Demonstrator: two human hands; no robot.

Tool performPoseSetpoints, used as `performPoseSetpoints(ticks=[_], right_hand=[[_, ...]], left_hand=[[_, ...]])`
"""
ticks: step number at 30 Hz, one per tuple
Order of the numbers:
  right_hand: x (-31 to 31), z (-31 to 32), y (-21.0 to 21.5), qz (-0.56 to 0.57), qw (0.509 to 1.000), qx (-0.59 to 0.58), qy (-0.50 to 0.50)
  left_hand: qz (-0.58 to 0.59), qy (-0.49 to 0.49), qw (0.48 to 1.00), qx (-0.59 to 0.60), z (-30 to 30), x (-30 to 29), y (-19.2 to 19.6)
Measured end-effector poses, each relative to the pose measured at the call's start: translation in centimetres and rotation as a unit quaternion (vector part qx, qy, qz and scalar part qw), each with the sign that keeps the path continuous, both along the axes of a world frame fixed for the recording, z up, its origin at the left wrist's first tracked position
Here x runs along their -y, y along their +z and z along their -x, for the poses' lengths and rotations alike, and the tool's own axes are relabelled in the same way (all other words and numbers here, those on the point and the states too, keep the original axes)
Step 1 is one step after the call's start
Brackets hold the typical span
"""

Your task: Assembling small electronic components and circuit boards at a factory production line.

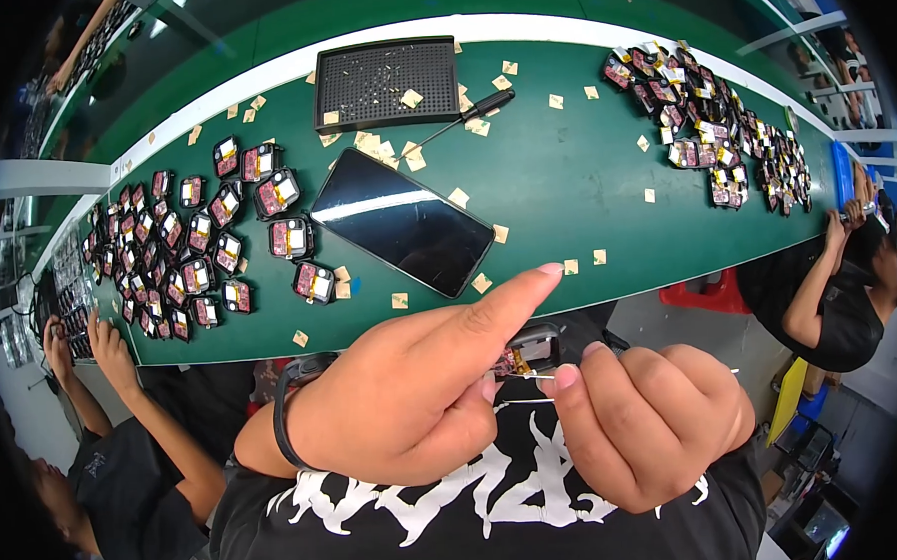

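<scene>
My left hand (413, 382) is raised close to my chest, forefinger stretched out, holding a small dark square module (532, 351) with a yellow patch inside. My right hand (645, 422) is curled in a fist beside it, pinching thin metal tweezers (523, 389) whose tips point at the module. A black band circles my left wrist. On the green bench ahead lies a black phone (403, 220), face up and tilted, with a black-handled screwdriver (461, 114) beyond it.
Many similar square modules lie grouped at the left (197, 241) and at the far right (711, 108). A black perforated tray (388, 80) sits at the back. Small tan paper squares litter the bench (584, 174). Other people work at both sides (123, 394) (829, 283).
</scene>
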State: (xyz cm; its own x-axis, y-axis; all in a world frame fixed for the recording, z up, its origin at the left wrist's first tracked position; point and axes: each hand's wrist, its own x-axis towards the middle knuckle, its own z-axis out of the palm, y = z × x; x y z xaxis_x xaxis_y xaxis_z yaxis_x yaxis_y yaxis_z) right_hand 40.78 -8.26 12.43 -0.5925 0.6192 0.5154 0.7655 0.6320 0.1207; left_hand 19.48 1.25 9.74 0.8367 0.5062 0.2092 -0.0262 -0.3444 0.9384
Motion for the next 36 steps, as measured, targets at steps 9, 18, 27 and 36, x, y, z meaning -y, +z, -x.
performPoseSetpoints(ticks=[9, 18, 27, 36], right_hand=[[0.1, 0.1, -0.5, -0.019, 1.000, -0.013, 0.003], [0.2, 0.2, -0.2, -0.024, 1.000, -0.017, 0.002], [0.1, 0.7, -0.4, -0.018, 0.999, -0.027, -0.003], [0.1, 0.7, -0.6, -0.007, 1.000, -0.011, 0.003]], left_hand=[[-0.012, -0.011, 1.000, 0.010, 0.1, -0.2, -0.1], [-0.009, 0.000, 1.000, -0.004, 0.5, -0.1, 0.0], [-0.006, -0.002, 1.000, -0.003, 0.4, 0.0, 0.1], [-0.008, 0.004, 1.000, 0.001, 0.6, 0.4, -0.2]])
